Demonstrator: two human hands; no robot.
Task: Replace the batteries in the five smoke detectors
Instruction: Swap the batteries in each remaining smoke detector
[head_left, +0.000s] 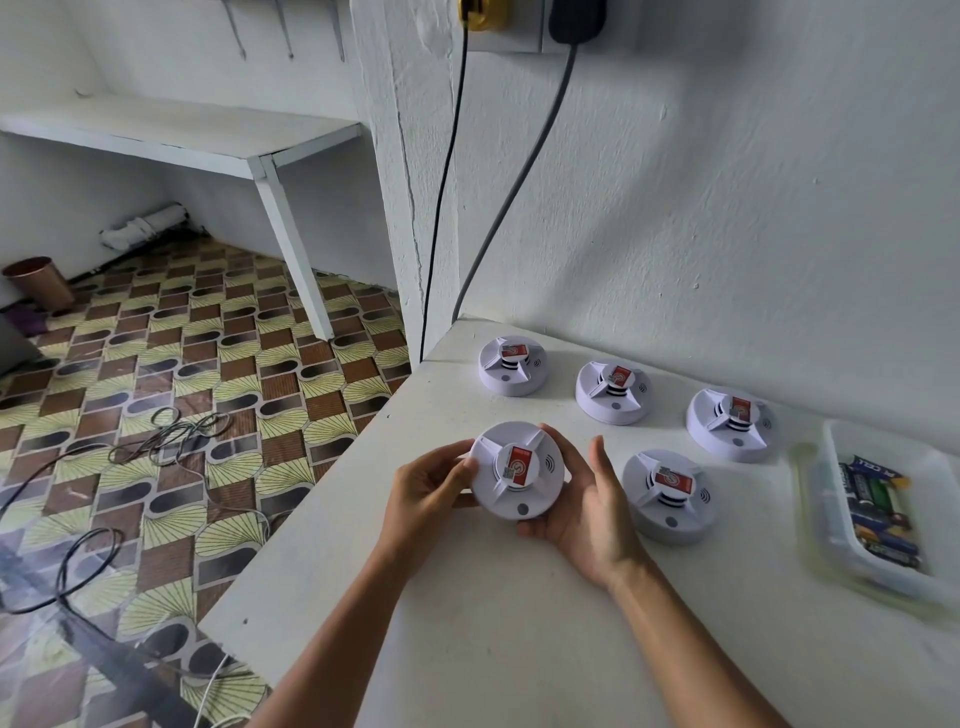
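I hold a round white smoke detector (517, 470) with a red sticker on its centre, lifted slightly above the white table (467, 649). My left hand (428, 488) grips its left rim and my right hand (587, 506) cups its right side and underside. Another detector (670, 496) lies just right of my right hand. Three more lie along the wall: one at the far left (511, 365), one in the middle (614, 391), one to the right (730, 423). A clear plastic tray (852, 545) at the right edge holds several batteries (878, 506).
Two cables (452, 171) hang down the white wall from plugs above the table's far corner. The table's left edge drops to a patterned floor with loose wires (171, 431). A white shelf (249, 150) and a copper cup (41, 283) stand further left.
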